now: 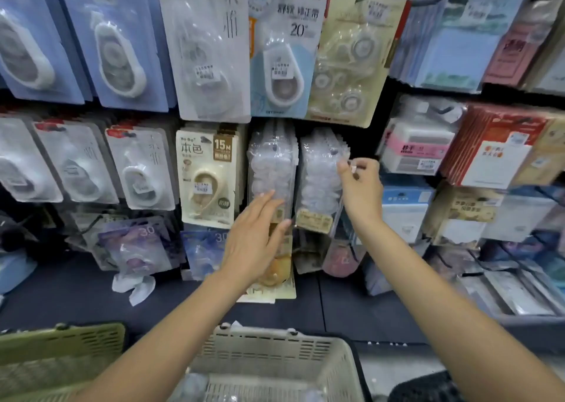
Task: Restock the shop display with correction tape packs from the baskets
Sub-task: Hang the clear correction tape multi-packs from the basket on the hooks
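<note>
Two rows of clear blister packs of correction tape hang side by side on pegs in the middle of the display wall, a left stack (272, 163) and a right stack (321, 175). My left hand (255, 236) reaches up with straight fingers and touches the lower part of the left stack. My right hand (360, 187) is raised at the right stack's upper right edge, thumb and fingers pinching the front pack near its top. A beige basket (275, 352) stands below, between my forearms, with clear packs dimly visible inside.
A green basket (61, 346) sits at the lower left. Other correction tape cards fill the pegs, including a cream 15M card (208, 178) left of the clear stacks. Loose packs (275, 279) lie on the dark shelf (76, 304). Stationery packs crowd the right side.
</note>
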### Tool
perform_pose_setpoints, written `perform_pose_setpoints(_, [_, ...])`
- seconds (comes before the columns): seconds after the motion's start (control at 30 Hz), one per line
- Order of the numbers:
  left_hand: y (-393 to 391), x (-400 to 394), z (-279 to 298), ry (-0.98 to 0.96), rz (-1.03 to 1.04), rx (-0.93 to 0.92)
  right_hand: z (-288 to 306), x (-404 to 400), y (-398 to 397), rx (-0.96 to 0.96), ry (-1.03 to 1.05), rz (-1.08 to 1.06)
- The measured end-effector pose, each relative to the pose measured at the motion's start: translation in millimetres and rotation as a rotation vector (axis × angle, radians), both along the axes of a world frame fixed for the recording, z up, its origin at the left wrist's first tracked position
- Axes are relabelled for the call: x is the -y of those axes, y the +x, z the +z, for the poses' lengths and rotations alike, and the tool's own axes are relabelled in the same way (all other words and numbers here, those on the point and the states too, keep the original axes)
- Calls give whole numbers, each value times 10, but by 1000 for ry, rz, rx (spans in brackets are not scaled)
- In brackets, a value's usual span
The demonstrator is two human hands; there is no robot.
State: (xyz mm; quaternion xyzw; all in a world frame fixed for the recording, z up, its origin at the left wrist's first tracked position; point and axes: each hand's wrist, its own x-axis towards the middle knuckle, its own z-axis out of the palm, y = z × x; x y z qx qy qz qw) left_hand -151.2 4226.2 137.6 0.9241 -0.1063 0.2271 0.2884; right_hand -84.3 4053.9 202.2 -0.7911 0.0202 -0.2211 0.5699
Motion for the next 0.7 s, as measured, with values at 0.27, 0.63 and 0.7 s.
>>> perform_pose_setpoints(0.27, [-865, -357, -1695, -94, 31, -363, -1785, -131, -1089, -23, -2, 47])
perform_pose_setpoints(0.63, [-1777, -604, -3334, 137, -35, -1019, -4283, 165, -2116, -1092, -658, 131])
perform_pose_setpoints(0.7, [-1835, -534, -3418, 155, -76, -996, -4376, 100, -2165, -1085, -779, 72])
